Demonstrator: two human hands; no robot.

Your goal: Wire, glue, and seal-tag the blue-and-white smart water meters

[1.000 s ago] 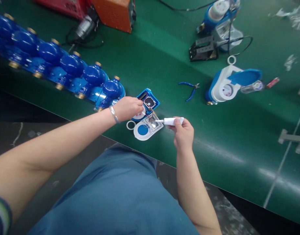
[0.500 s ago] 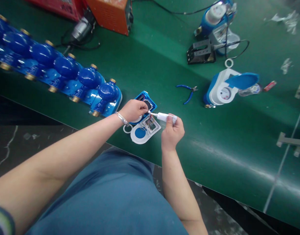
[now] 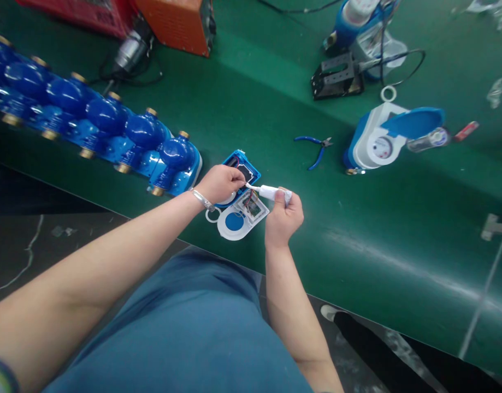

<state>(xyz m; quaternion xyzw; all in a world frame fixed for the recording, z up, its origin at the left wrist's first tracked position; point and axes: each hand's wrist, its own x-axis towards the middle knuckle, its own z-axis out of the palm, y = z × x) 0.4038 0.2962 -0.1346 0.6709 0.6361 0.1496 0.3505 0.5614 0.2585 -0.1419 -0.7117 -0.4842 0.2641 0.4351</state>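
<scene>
Since a second ago the white tube (image 3: 271, 192) in the right hand (image 3: 284, 221) has moved in leftward, from over the white cover (image 3: 230, 233) to meet the fingertips of the left hand (image 3: 220, 184). At the left, a row of blue meters (image 3: 106, 113) slants along the near edge of the green tabletop (image 3: 275, 131), with an orange box (image 3: 175, 24) behind it. The left thumb and fingers are pinched together on the end of the tube's nozzle, beside the opened blue case (image 3: 254, 176); whether a small cap sits there I cannot tell. A white ring (image 3: 207, 216) lies just beside the cover, which sits towards the near edge, joined to the case by thin wires (image 3: 251, 197). The right fingers are curled closed around the tube's rear part. To do this well, I would keep the nozzle in line with the pinch, squeeze lightly if at all so nothing drips onto the electronics, and keep the wires slack. Farther right lie blue-handled pliers (image 3: 323, 146), then a finished-looking meter (image 3: 369, 143) with its lid raised.
</scene>
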